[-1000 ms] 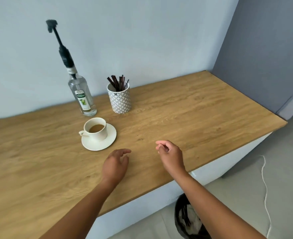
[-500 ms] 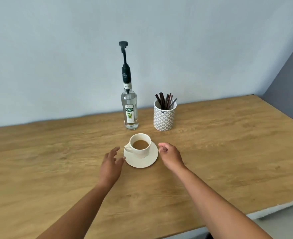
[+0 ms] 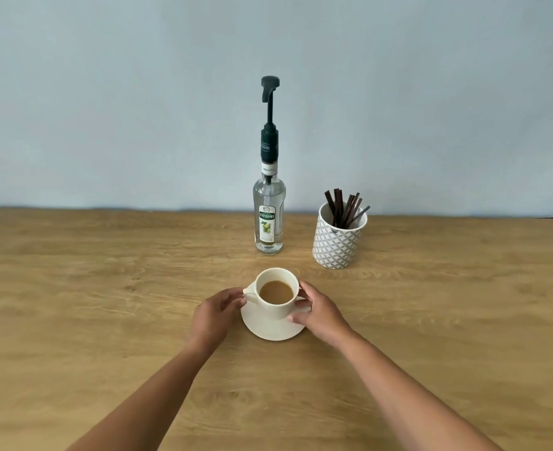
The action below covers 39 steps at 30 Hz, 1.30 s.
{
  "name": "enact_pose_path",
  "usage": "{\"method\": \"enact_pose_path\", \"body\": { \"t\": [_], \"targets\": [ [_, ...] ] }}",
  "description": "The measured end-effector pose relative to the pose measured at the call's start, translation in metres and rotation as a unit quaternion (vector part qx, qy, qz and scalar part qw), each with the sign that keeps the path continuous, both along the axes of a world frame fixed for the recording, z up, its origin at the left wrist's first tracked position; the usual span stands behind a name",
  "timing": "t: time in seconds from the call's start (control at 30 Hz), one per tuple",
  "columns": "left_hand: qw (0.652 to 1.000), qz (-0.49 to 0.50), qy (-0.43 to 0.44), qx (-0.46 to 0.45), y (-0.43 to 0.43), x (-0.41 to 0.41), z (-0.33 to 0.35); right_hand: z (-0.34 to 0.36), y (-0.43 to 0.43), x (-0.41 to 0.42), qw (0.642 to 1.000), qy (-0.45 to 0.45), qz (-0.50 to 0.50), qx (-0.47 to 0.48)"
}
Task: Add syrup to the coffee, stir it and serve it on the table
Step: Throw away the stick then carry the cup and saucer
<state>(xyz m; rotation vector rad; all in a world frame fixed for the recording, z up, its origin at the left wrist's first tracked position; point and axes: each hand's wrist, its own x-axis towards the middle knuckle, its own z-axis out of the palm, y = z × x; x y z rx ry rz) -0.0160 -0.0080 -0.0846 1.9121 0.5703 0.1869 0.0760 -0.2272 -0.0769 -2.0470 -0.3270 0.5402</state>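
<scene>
- The cup [image 3: 277, 311] of milky coffee sits on its saucer [image 3: 268, 332] mid-desk [image 3: 105, 304], just in front of the syrup bottle [image 3: 268, 222].
- I judge it light but brittle, fairly full, and free to slide on the saucer; I'd carry it level, by the saucer rim.
- My right grip [image 3: 320, 315] curls round the cup's wall, thumb low.
- My left grip [image 3: 218, 312] touches the handle side; whether it pinches, I cannot tell.

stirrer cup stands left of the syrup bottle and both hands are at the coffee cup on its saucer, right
Not quite: in the head view the stirrer cup stands right of the syrup bottle. Left hand and right hand are indeed at the coffee cup on its saucer.
</scene>
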Motion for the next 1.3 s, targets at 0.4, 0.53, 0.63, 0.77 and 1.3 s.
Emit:
{"method": "enact_pose_path", "body": {
  "t": [0.4,0.53,0.63,0.77,1.3],
  "targets": [
    [0.999,0.034,-0.004,-0.014,-0.007,0.000,-0.011,-0.002,-0.001,0.020,0.997,-0.067,0.037,-0.028],
    [0.999,0.039,-0.003,-0.035,-0.007,0.002,-0.013,-0.002,-0.002,0.024,0.996,-0.064,0.046,-0.034],
    [0.998,0.045,-0.004,-0.040,-0.007,0.002,-0.014,-0.002,-0.002,0.027,0.996,-0.061,0.049,-0.035],
    [0.997,0.050,-0.006,-0.058,-0.007,0.003,-0.014,0.000,-0.003,0.028,0.997,-0.048,0.054,-0.024],
    [0.981,0.087,0.128,-0.115,-0.009,0.015,-0.005,0.005,-0.008,0.041,0.986,-0.009,-0.059,-0.153]
  ]
}}
